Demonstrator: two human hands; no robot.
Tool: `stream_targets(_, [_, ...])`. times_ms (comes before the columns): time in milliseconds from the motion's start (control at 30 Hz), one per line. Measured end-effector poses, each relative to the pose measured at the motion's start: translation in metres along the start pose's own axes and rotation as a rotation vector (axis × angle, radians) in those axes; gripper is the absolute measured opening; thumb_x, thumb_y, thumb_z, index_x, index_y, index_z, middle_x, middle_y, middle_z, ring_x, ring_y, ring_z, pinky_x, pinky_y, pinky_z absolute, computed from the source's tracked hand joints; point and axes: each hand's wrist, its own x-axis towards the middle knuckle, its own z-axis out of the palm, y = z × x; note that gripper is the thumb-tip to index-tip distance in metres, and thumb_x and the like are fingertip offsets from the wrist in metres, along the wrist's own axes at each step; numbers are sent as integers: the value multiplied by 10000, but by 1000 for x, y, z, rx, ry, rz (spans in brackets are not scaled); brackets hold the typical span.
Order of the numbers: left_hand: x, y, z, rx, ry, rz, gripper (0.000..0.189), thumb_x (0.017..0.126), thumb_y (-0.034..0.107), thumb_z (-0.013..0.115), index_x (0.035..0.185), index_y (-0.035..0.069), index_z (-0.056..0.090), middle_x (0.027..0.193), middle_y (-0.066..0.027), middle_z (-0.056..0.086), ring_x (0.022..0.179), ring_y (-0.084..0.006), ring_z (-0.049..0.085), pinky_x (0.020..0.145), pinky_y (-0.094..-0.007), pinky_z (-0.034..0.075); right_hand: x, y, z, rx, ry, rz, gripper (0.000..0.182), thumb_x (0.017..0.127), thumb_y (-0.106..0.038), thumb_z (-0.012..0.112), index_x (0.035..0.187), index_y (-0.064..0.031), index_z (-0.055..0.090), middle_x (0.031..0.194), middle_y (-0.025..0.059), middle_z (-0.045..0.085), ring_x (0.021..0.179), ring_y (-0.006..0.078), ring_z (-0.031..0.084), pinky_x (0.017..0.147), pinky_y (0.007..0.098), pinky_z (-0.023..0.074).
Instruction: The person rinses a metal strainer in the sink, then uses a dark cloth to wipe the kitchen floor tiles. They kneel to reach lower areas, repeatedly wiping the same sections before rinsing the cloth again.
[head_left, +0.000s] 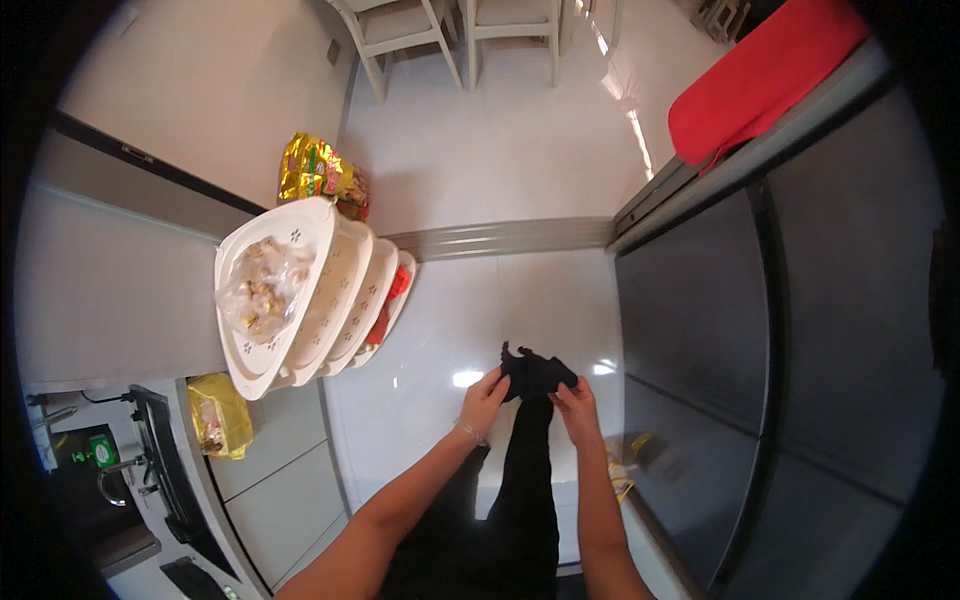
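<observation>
A small piece of black cloth (534, 375) is stretched between my two hands, above the tiled floor and in front of my black-trousered legs. My left hand (484, 405) pinches its left edge, and a thin bracelet circles that wrist. On the other side, my right hand (577, 409) grips the cloth's right end between thumb and fingers. Short, uneven bits stick up from its upper left edge. What kind of garment or cloth it is, I cannot tell.
A white tiered plastic rack (352, 289) stands left, a clear bag of pale food (266, 289) on top. Behind it is a gold packet (319, 172). A yellow bag (219, 416) sits by the sink counter. Dark glossy panels (690, 315) line the right; a metal floor track (502, 236) crosses ahead.
</observation>
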Motion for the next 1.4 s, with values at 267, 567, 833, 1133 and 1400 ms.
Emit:
stream_targets(267, [41,-13,88,432,-93,144,285,874,124,553,1121,-20,555,983,-94,615,880,-202,580,778,-298,459,69,-58,-27,337,12,282,394,911,-393,472,1178,-103,486,1182,84,526,1090,217,503,933,380,411])
stream_targets(567, [81,-115,65,637,-202,131,463,827,107,584,1274,82,463,1192,-138,539,1048,-266,535,857,-342,451,162,-36,-121,108,50,125,411,942,-302,440,1260,-41,456,1198,91,542,1093,218,526,947,360,414])
stream_targets(833, [134,-315,-130,703,15,-202,473,830,142,575,1281,71,449,1216,-153,514,1006,-272,552,798,-334,490,265,86,-241,-1607,131,-150,676,780,-351,636,1360,-156,349,1456,150,211,1366,300,115,1002,639,104])
stream_targets(1133, [161,-490,-289,1147,193,-412,880,755,485,625,1434,233,125,1407,-343,-35,1281,-509,90,1023,-566,158,391,215,-350,-1744,487,-75,799,830,-416,563,1428,-110,130,1456,255,60,1333,449,38,1011,625,131])
stream_targets(1400, [350,-437,-249,1239,322,-627,1342,502,546,802,1407,273,-150,1402,-307,-206,1313,-469,-140,1044,-563,64,473,219,-385,-1885,617,-677,609,894,-326,494,1395,-73,259,1427,274,165,1316,435,165,1032,554,178])
